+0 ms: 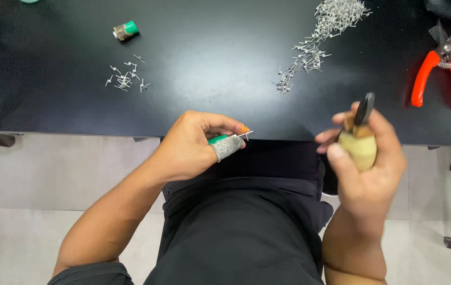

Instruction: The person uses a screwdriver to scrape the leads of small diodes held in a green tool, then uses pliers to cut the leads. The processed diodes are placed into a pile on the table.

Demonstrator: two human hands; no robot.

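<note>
Both hands (193, 145) (365, 169) hide small tools

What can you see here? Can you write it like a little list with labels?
Left hand: pinches a small green part with metal pins; grey sleeve on one finger
Right hand: grips a tool with a pale rounded handle and black top
Table: black
Big pile of metal pins: far right on the table
Small pile of metal pins: far left
Green and metal part: beyond the small pile
Orange-handled cutters: right edge
</note>
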